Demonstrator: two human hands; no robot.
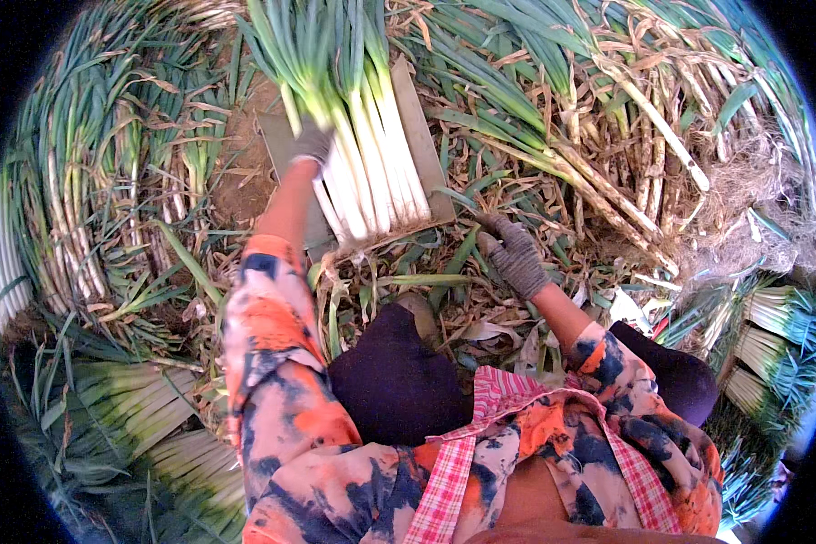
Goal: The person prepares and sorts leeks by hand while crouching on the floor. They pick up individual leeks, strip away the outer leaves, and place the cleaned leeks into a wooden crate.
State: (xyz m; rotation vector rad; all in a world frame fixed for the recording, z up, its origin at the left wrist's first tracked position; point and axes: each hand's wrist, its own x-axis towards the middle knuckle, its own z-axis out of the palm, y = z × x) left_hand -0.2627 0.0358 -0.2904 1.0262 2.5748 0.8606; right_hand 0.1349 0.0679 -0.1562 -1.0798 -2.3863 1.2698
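Several cleaned long green onions [385,154], white-stalked, lie side by side on a grey board [417,118], their leaves toward the far side. My left hand [313,145], in a grey glove and slightly blurred, closes round a green onion [290,111] at the left edge of this row. Lower right of the board, my gloved right hand [514,254] has its fingers bent close together. A narrow green leaf strip [456,197] reaches its fingertips; what lies between them is too small to make out.
Uncleaned green onions [634,136] with dry husks and roots are heaped at the far right. More stand at the left [72,199]. White-stalked bundles lie lower left [145,399] and right [761,349]. Peeled leaves [489,317] litter the ground round my knees [394,381].
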